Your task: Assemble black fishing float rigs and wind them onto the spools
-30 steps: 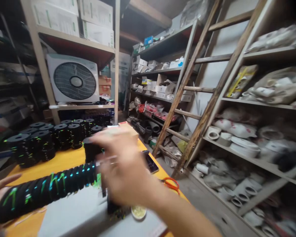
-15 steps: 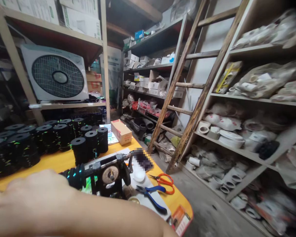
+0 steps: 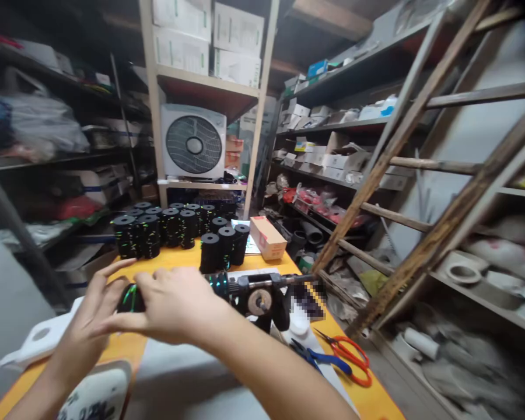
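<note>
Both my hands are around a black wound roll (image 3: 130, 298) with green glints, at the left of a small black winding machine (image 3: 258, 291). My left hand (image 3: 90, 318) curls about the roll's left side, one finger stretched out above it. Closed over the right side is my right hand (image 3: 170, 306), its thumb reaching toward my left hand. More black winding (image 3: 219, 284) with blue-green glints shows between my right hand and the machine, on its shaft. My right forearm covers part of the machine's base.
Several black spools (image 3: 187, 227) stand at the back of the yellow table (image 3: 184, 256), beside a cardboard box (image 3: 268, 238). Blue-handled pliers (image 3: 328, 359) and orange-handled scissors (image 3: 354, 356) lie at the right. A white power strip (image 3: 46, 335) is at the left. A ladder (image 3: 376, 169) leans beyond.
The view has swung left, so things appear farther right. My left hand has come into view, and my right hand now shows clearly at the roll instead of blurred at lower left.
</note>
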Available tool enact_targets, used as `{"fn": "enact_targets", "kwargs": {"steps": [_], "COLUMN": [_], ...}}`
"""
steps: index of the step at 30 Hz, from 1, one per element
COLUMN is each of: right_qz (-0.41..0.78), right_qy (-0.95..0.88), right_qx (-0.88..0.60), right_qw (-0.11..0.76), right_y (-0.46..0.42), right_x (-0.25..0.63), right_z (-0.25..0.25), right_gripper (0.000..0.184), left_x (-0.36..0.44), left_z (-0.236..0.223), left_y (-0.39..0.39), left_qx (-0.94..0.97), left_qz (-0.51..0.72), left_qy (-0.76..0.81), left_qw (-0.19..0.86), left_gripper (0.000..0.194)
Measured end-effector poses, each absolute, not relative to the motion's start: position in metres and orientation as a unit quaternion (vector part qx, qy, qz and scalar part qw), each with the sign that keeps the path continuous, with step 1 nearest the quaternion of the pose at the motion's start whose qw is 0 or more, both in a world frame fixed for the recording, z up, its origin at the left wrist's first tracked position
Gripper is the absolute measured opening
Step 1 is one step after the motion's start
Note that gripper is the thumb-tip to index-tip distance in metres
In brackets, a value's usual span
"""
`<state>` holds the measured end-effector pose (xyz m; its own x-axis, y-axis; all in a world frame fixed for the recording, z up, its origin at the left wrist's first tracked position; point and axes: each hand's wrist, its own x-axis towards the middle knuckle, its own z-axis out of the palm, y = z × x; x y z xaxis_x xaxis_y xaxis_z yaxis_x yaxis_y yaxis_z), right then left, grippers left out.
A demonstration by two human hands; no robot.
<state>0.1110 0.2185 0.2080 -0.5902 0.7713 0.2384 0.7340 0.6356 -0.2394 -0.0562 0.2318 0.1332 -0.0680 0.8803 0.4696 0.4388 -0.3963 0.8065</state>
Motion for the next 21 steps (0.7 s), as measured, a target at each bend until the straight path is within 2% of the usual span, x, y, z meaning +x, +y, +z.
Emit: {"fn": "enact_targets", "kwargs": {"steps": [3,6,9,16,21], "right_qz": [-0.025,-0.008,-0.02,-0.034,-0.007], "right_qy": [-0.871,-0.851,-0.845,-0.842,-0.847], "right_qx": [-0.452,-0.512,-0.527,-0.529,-0.523], "right_qw": [0.192,0.117,0.092,0.103,0.094], "right_y": [0.216,0.218,0.219,0.22,0.221], "right_x": [0.13,0.15,0.156,0.151,0.156], "right_z": [0.212,0.213,0.21,0.207,0.209], "right_gripper": [0.084,0.088,0.092,0.093,0.091], "left_x": [-0.05,-0.048,-0.049,-0.044,-0.051], "left_z": [0.139,0.137,0.13,0.112,0.124], "left_y": [0.227,0.225,0.225,0.224,0.223], "left_qx": [0.618,0.587,0.576,0.575,0.618], "left_qz": [0.521,0.543,0.557,0.606,0.57], "left_qy": [0.519,0.513,0.495,0.453,0.442], "left_qw": [0.279,0.314,0.336,0.312,0.314], "left_gripper": [0.043,0.047,0.047,0.041,0.043]}}
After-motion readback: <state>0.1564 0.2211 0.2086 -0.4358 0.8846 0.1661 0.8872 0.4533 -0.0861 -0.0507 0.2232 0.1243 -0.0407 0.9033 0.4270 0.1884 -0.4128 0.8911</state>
